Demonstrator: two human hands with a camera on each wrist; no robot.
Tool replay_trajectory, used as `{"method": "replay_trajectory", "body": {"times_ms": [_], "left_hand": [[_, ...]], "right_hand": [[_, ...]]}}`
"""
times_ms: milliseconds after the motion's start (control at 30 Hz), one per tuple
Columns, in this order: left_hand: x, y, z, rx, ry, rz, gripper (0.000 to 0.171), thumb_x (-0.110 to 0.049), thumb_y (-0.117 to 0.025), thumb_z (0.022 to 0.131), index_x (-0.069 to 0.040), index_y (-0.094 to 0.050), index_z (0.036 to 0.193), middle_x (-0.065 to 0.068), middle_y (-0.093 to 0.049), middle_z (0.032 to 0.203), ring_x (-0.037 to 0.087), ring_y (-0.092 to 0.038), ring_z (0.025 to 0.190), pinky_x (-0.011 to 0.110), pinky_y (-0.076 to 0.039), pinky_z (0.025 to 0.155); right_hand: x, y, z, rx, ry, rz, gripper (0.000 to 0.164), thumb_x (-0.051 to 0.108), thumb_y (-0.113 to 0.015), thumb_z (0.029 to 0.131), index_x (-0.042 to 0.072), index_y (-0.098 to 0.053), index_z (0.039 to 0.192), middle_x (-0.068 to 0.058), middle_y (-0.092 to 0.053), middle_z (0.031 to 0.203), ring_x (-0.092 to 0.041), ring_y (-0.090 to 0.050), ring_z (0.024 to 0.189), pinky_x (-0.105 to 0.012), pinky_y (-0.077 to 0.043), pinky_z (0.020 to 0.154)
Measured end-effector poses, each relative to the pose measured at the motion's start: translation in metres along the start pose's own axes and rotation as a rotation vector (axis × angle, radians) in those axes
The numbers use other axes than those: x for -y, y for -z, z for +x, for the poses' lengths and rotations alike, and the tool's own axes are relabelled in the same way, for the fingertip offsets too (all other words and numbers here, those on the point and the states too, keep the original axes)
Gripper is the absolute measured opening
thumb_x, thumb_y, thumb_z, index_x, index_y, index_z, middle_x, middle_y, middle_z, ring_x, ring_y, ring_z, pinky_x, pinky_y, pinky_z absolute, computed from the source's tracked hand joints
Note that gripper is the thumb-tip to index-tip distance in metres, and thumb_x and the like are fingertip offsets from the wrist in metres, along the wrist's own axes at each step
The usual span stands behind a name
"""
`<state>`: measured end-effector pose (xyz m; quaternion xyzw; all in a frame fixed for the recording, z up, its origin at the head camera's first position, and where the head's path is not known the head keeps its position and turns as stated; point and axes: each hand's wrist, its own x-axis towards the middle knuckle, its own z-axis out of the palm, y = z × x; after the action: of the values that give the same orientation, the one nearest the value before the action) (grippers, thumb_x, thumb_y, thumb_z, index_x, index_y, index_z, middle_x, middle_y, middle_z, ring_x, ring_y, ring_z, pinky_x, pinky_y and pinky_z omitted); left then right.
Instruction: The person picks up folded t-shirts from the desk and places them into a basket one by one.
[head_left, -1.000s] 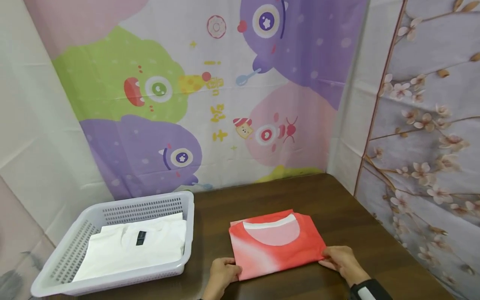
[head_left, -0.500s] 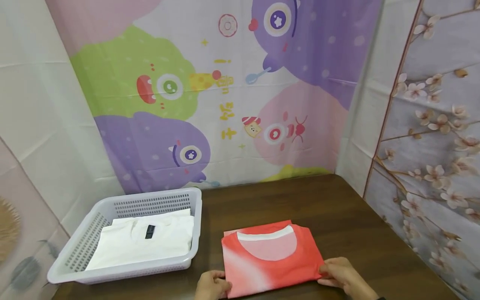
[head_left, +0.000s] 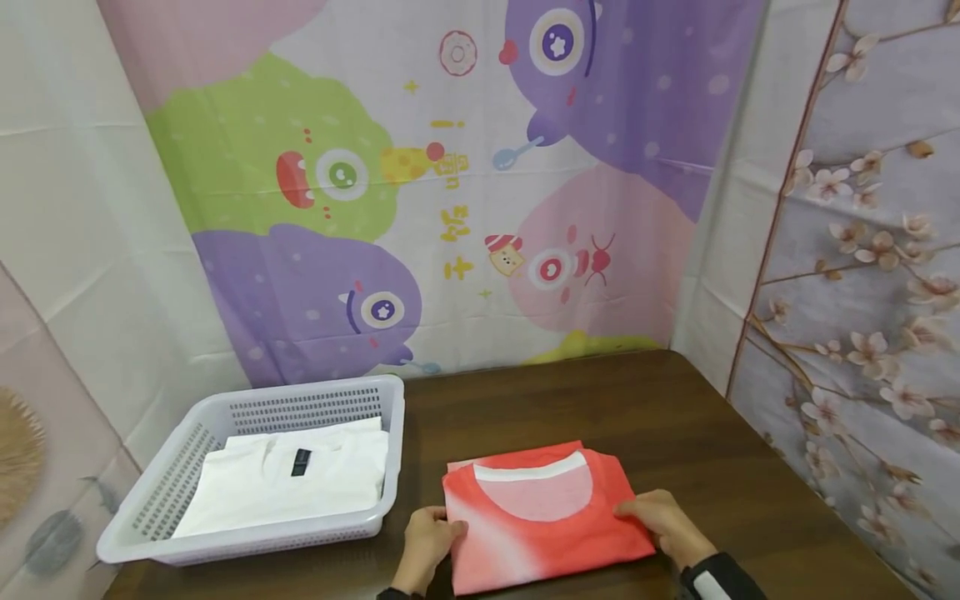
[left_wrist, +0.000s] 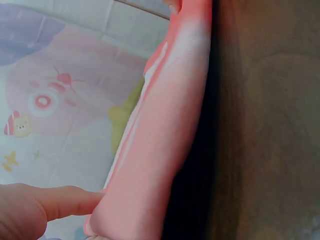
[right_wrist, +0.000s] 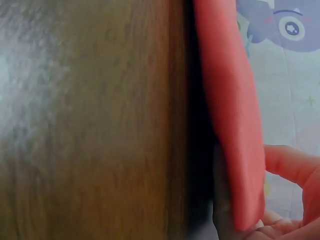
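Observation:
A folded red-and-pink T-shirt (head_left: 540,533) with a white neckband lies at the front of the table, collar toward the back. My left hand (head_left: 429,542) grips its left side, thumb on top. On the right side, my right hand (head_left: 663,525) pinches the shirt with the thumb on top and other fingers underneath. In the right wrist view the red folded edge (right_wrist: 237,130) sits between thumb and fingers, with a dark gap beneath it. The left wrist view shows the left thumb (left_wrist: 75,200) pressed on the pink near edge (left_wrist: 150,150).
A white plastic basket (head_left: 390,467) stands to the left on the table, holding a folded white T-shirt (head_left: 300,492) with a black label. The brown wooden table (head_left: 510,400) reaches back to a cartoon-printed curtain (head_left: 465,317). A floral curtain (head_left: 862,333) hangs at the right.
The view shifted slightly over the last second. Since half a second ago, both hands have moved from the shirt's near corners up along its sides, and the thumbs now lie on top.

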<state>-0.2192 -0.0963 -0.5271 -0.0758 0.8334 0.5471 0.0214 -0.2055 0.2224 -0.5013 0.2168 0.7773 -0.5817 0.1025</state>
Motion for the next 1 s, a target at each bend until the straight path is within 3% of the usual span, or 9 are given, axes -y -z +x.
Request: {"method": "replay_trajectory", "body": {"times_ms": [167,200,467,600,800,900,1000], "left_hand": [[0.001,0.009,-0.007,0.026,-0.007,-0.016,0.03,-0.005,-0.068,0.074,0.015,-0.065,0.097,0.011,-0.07,0.074,0.012,-0.061,0.066,0.028,-0.053,0.059],[-0.01,0.016,-0.017,0.041,-0.002,-0.023,0.03,-0.003,-0.066,0.075,0.017,-0.064,0.098,0.014,-0.071,0.075,0.013,-0.061,0.067,0.03,-0.054,0.06],[0.003,0.039,-0.03,0.108,0.009,-0.009,0.034,-0.002,-0.066,0.077,0.02,-0.061,0.103,-0.002,-0.062,0.064,0.007,-0.055,0.06,0.024,-0.049,0.056],[0.01,0.054,-0.037,0.141,0.014,0.045,0.036,-0.003,-0.067,0.079,0.021,-0.059,0.104,0.002,-0.063,0.067,0.008,-0.055,0.061,0.024,-0.049,0.057],[0.018,0.071,-0.046,0.184,0.077,0.025,0.034,0.0,-0.067,0.08,0.02,-0.058,0.106,0.004,-0.068,0.072,0.008,-0.059,0.064,0.026,-0.053,0.06],[0.018,0.073,-0.047,0.188,0.076,0.024,0.035,0.0,-0.068,0.08,0.02,-0.058,0.106,0.004,-0.068,0.072,0.008,-0.059,0.063,0.025,-0.053,0.06],[0.019,0.075,-0.046,0.175,0.028,0.036,0.036,-0.003,-0.067,0.08,0.021,-0.058,0.105,0.009,-0.07,0.073,0.009,-0.06,0.064,0.026,-0.053,0.06]], "right_hand": [[-0.001,-0.008,-0.003,0.003,0.0,-0.078,0.03,0.006,-0.067,0.074,-0.012,-0.064,0.098,-0.002,-0.063,0.069,-0.011,-0.059,0.06,-0.026,-0.051,0.058],[-0.001,-0.009,-0.004,0.016,-0.007,-0.088,0.028,0.006,-0.067,0.075,-0.011,-0.064,0.097,-0.002,-0.064,0.069,-0.011,-0.06,0.06,-0.026,-0.052,0.059],[-0.006,-0.019,-0.019,0.105,-0.037,-0.12,0.016,0.006,-0.066,0.078,-0.005,-0.067,0.089,-0.004,-0.069,0.071,-0.013,-0.068,0.064,-0.032,-0.058,0.064],[-0.009,-0.023,-0.027,0.218,-0.005,-0.13,0.017,0.007,-0.064,0.081,-0.006,-0.066,0.091,-0.004,-0.071,0.075,-0.014,-0.07,0.069,-0.034,-0.06,0.069],[-0.013,-0.024,-0.031,0.416,0.083,-0.167,0.02,0.01,-0.061,0.084,-0.007,-0.068,0.093,-0.002,-0.074,0.077,-0.01,-0.068,0.071,-0.029,-0.058,0.07],[-0.011,-0.025,-0.029,0.435,0.077,-0.132,0.024,0.013,-0.062,0.086,-0.008,-0.067,0.096,-0.003,-0.075,0.081,-0.011,-0.069,0.073,-0.031,-0.059,0.072],[-0.007,-0.03,-0.025,0.399,0.05,-0.093,0.029,0.016,-0.064,0.087,-0.009,-0.066,0.1,-0.004,-0.075,0.081,-0.015,-0.072,0.075,-0.036,-0.06,0.074]]}}
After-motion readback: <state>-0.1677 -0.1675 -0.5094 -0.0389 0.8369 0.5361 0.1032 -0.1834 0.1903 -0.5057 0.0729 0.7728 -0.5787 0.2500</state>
